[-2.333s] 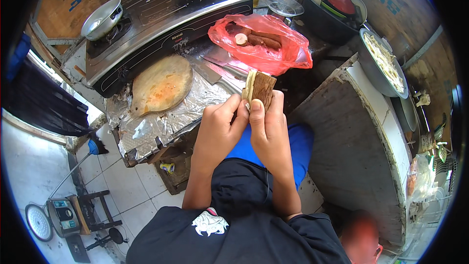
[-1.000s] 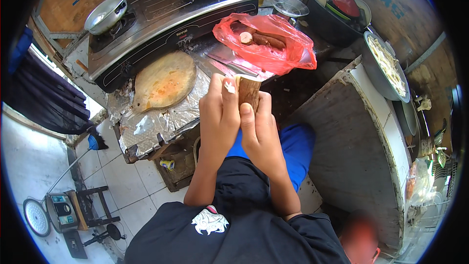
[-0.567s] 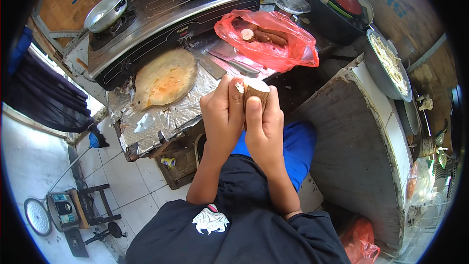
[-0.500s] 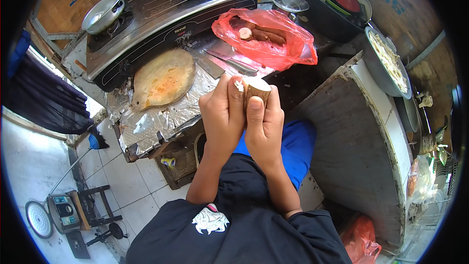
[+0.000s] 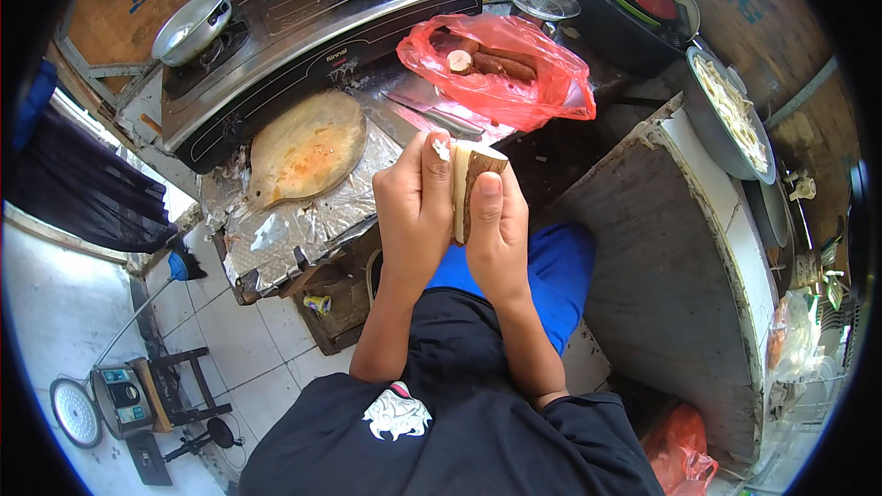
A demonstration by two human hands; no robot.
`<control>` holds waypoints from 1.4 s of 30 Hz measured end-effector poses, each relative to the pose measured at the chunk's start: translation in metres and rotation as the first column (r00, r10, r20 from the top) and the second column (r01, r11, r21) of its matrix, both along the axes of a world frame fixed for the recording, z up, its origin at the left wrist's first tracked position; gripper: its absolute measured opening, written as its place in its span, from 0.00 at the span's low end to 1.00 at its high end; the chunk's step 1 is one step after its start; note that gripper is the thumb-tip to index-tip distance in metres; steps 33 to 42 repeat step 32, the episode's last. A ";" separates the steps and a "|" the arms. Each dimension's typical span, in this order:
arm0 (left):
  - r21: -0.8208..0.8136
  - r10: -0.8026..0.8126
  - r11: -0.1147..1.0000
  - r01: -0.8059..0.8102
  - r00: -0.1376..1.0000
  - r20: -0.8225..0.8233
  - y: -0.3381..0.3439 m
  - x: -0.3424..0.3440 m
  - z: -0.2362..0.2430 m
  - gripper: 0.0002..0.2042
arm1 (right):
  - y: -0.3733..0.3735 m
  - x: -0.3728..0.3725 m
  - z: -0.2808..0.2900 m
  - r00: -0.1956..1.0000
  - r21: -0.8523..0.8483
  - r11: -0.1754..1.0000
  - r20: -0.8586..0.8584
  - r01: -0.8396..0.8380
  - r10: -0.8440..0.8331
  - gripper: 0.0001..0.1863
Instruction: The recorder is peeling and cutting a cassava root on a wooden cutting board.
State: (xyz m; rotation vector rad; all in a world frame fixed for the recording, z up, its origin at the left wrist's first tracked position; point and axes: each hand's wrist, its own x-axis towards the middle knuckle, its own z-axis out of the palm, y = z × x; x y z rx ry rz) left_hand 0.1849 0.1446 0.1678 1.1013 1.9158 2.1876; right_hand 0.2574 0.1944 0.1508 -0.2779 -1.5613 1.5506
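Note:
Both hands grip one short piece of cassava root [image 5: 476, 188] in front of my body, its pale cut end facing up and away. Brown skin covers the side toward my right hand [image 5: 498, 234]; a bare whitish strip shows on the side toward my left hand [image 5: 413, 197]. White scraps stick to my left thumb. My right thumb presses along the brown skin. Just beyond the hands a knife [image 5: 452, 119] lies on the counter. Behind it, a red plastic bag [image 5: 560, 83] lies open with several brown cassava roots [image 5: 501, 66] inside.
A round wooden cutting board [image 5: 308, 152] rests on foil at the left, before a gas stove [image 5: 303, 23] bearing a metal pan [image 5: 193, 26]. On the right, a basin of pale strips [image 5: 726, 119] stands on a tiled ledge. A dark tub [image 5: 625, 46] holds dishes.
The cassava piece has turned and tipped, so more of its length and a bare whitish strip now show. My left thumb has shifted slightly left and the hands have parted a little.

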 end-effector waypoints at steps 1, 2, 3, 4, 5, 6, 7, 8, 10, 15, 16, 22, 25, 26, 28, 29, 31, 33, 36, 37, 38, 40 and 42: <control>-0.001 -0.002 1.000 0.002 1.000 0.000 0.001 0.000 0.000 0.17 | 0.000 0.000 0.001 1.000 -0.001 1.000 0.000 0.002 -0.002 0.18; 0.007 0.002 1.000 -0.002 1.000 0.008 0.001 0.000 -0.001 0.17 | 0.001 0.001 0.002 1.000 -0.003 1.000 0.014 -0.005 0.005 0.19; 0.015 0.006 1.000 -0.006 1.000 0.017 0.002 -0.001 -0.002 0.17 | 0.002 0.001 0.003 1.000 -0.005 1.000 0.028 -0.011 0.012 0.19; 0.015 0.004 1.000 -0.005 1.000 0.017 0.003 -0.002 -0.003 0.17 | 0.003 0.003 0.005 1.000 -0.005 1.000 0.028 -0.010 0.010 0.19; -0.010 0.016 1.000 -0.015 1.000 0.021 0.004 -0.005 -0.005 0.16 | 0.004 0.004 0.007 0.994 0.009 1.000 0.110 0.011 -0.012 0.18; -0.035 0.027 0.999 -0.026 0.999 0.025 0.004 -0.006 -0.007 0.16 | 0.005 0.004 0.008 0.981 0.025 0.999 0.191 0.031 -0.035 0.18; -0.036 0.027 0.999 -0.026 0.999 0.025 0.005 -0.006 -0.009 0.16 | 0.006 0.002 0.008 0.981 0.024 0.999 0.190 0.030 -0.035 0.18; -0.052 0.036 0.998 -0.037 0.999 -0.030 0.006 -0.005 -0.012 0.16 | 0.007 -0.001 0.006 0.976 0.140 0.985 0.180 0.099 -0.124 0.17; -0.069 0.040 0.997 -0.046 0.996 -0.084 0.007 -0.004 -0.013 0.16 | 0.010 -0.003 0.005 0.964 0.252 0.953 0.161 0.168 -0.213 0.16; -0.062 -0.034 0.997 0.036 0.999 0.033 0.008 0.000 -0.010 0.17 | 0.017 0.003 0.003 0.990 0.069 0.994 0.108 0.088 -0.095 0.14; -0.055 -0.045 0.997 0.048 0.998 0.053 0.009 0.000 -0.010 0.17 | 0.018 0.003 0.000 0.994 0.034 0.997 0.087 0.063 -0.066 0.13; -0.054 -0.072 0.995 0.079 0.992 0.106 0.009 -0.001 -0.011 0.17 | 0.023 0.003 -0.005 0.998 -0.056 0.998 0.052 -0.026 0.029 0.15; -0.061 -0.073 0.995 0.077 0.994 0.078 0.010 -0.002 -0.012 0.17 | 0.023 0.003 -0.006 0.997 -0.086 0.996 0.069 -0.038 0.044 0.16; -0.062 -0.074 0.995 0.078 0.994 0.078 0.011 -0.003 -0.011 0.17 | 0.023 0.002 -0.006 0.996 -0.085 0.996 0.082 -0.024 0.031 0.16; -0.108 -0.078 0.991 0.080 0.997 0.022 0.011 -0.004 -0.010 0.17 | 0.025 0.004 -0.004 0.991 -0.098 0.995 0.131 -0.003 0.015 0.16; -0.107 -0.080 0.991 0.082 0.997 0.021 0.011 -0.005 -0.010 0.17 | 0.027 0.006 -0.003 0.984 -0.110 0.994 0.181 0.018 0.002 0.17; -0.171 -0.197 0.970 0.171 0.969 -0.148 0.008 -0.008 -0.014 0.16 | 0.029 0.007 -0.002 0.986 -0.118 0.992 0.168 0.041 -0.020 0.17; -0.180 -0.246 0.959 0.219 0.958 -0.147 0.007 -0.008 -0.018 0.16 | 0.029 0.008 -0.001 0.987 -0.127 0.990 0.156 0.060 -0.040 0.17; -0.180 -0.246 0.959 0.219 0.958 -0.147 0.007 -0.008 -0.018 0.16 | 0.029 0.008 -0.001 0.987 -0.127 0.990 0.156 0.060 -0.040 0.17; -0.180 -0.246 0.959 0.219 0.958 -0.147 0.007 -0.008 -0.018 0.16 | 0.029 0.008 -0.001 0.987 -0.127 0.990 0.156 0.060 -0.040 0.17; -0.180 -0.246 0.959 0.219 0.958 -0.147 0.007 -0.008 -0.018 0.16 | 0.029 0.008 -0.001 0.987 -0.127 0.990 0.156 0.060 -0.040 0.17; -0.180 -0.246 0.959 0.219 0.958 -0.147 0.007 -0.008 -0.018 0.16 | 0.029 0.008 -0.001 0.987 -0.127 0.990 0.156 0.060 -0.040 0.17; -0.180 -0.246 0.959 0.219 0.958 -0.147 0.007 -0.008 -0.018 0.16 | 0.029 0.008 -0.001 0.987 -0.127 0.990 0.156 0.060 -0.040 0.17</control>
